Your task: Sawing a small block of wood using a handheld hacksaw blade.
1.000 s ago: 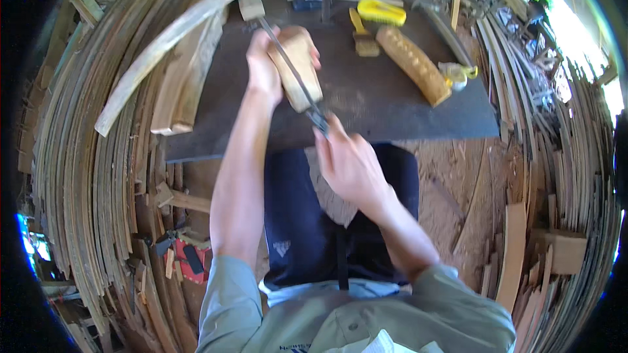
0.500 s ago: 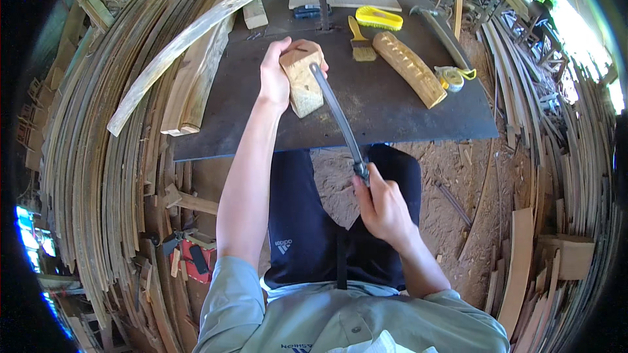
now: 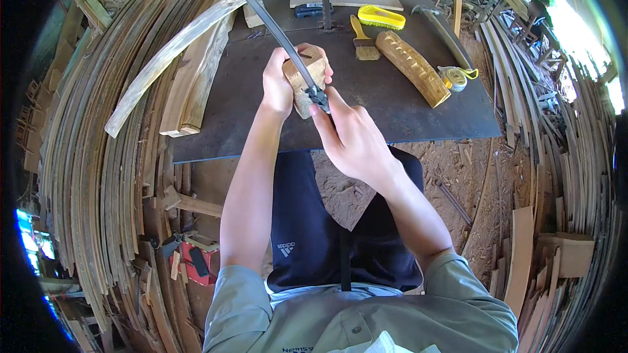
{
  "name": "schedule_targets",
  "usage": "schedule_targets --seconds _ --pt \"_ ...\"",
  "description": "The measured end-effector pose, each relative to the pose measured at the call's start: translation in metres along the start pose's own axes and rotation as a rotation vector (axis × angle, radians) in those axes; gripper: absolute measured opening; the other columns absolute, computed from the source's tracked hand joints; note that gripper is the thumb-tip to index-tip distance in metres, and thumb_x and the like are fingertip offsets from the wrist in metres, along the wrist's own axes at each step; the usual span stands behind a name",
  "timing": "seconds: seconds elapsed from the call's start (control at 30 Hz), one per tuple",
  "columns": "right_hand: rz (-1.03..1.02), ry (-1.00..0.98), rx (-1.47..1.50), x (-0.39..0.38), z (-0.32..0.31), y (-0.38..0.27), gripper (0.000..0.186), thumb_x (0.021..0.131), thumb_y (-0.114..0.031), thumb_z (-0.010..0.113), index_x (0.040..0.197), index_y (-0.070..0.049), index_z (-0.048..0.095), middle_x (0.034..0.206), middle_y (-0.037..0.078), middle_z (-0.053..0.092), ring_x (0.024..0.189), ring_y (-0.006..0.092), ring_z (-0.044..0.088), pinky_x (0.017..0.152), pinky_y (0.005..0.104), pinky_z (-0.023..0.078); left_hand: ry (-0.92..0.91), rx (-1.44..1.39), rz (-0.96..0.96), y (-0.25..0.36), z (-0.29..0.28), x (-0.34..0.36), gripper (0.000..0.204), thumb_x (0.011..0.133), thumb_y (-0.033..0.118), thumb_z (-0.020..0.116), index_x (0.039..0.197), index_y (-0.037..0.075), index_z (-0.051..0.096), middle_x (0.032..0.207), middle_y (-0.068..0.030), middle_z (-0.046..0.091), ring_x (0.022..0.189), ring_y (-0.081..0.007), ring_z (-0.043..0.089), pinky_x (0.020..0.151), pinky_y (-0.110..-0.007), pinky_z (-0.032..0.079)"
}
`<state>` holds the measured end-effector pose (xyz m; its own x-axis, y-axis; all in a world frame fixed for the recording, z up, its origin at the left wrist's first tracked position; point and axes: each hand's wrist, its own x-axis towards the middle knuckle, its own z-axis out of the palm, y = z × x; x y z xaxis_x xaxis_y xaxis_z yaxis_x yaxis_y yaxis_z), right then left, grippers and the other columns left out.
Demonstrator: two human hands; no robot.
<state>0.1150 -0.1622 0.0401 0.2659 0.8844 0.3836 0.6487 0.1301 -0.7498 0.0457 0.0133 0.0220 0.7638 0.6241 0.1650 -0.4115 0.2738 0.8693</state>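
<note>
**Two-Hand Hold: Wooden Block and Long Tool**

I view the work from the head camera. The wooden block (image 3: 297,85) is just above and left of frame centre, over the near part of the dark tabletop (image 3: 399,121). I cannot tell whether it rests there or is held clear.

Left hand (image 3: 279,88): fingers wrapped around the block, thumb side at the left, fingertips at the right. I judge that this side grip steadies the block and leaves its upper face accessible.

Right hand (image 3: 353,134): fingers closed around the lower end of the long grey tool (image 3: 277,36). The handle is mostly hidden in the fist. The tool runs diagonally across the block toward the upper left; I cannot confirm firm contact. This end grip presumably keeps the fingers behind the working length.

Upper right: the paintbrush (image 3: 361,40), yellow scrubbing brush (image 3: 381,17), notched wooden piece (image 3: 413,68), hammer (image 3: 445,38) and tape measure (image 3: 453,78) lie apart from both hands, probably to keep the working space unobstructed while staying reachable.
</note>
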Motion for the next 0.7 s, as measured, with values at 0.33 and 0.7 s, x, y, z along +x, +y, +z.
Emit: schedule_targets --seconds 0.33,0.7 --pt "-0.017 -0.012 -0.074 0.016 0.006 0.002 0.024 0.105 -0.017 0.058 0.11 0.006 0.05 0.056 0.022 0.06 0.054 0.0437 0.065 0.053 0.0526 0.052 0.015 0.046 0.033 0.0 -0.002 -0.002 0.054 0.1 0.04 0.03 0.104 -0.001 0.066 0.09 -0.0156 0.07 0.083 -0.0267 0.07 0.075 -0.039 0.058" --pt "-0.009 0.009 -0.122 0.016 0.012 0.004 0.03 0.106 -0.015 0.056 0.12 0.011 0.048 0.059 0.023 0.061 0.055 0.0437 0.066 0.054 0.0514 0.053 0.045 0.098 0.012 0.0 0.005 0.0 0.059 0.096 0.049 0.03 0.104 0.001 0.064 0.085 -0.0149 0.069 0.08 -0.0269 0.068 0.074 -0.039 0.054"
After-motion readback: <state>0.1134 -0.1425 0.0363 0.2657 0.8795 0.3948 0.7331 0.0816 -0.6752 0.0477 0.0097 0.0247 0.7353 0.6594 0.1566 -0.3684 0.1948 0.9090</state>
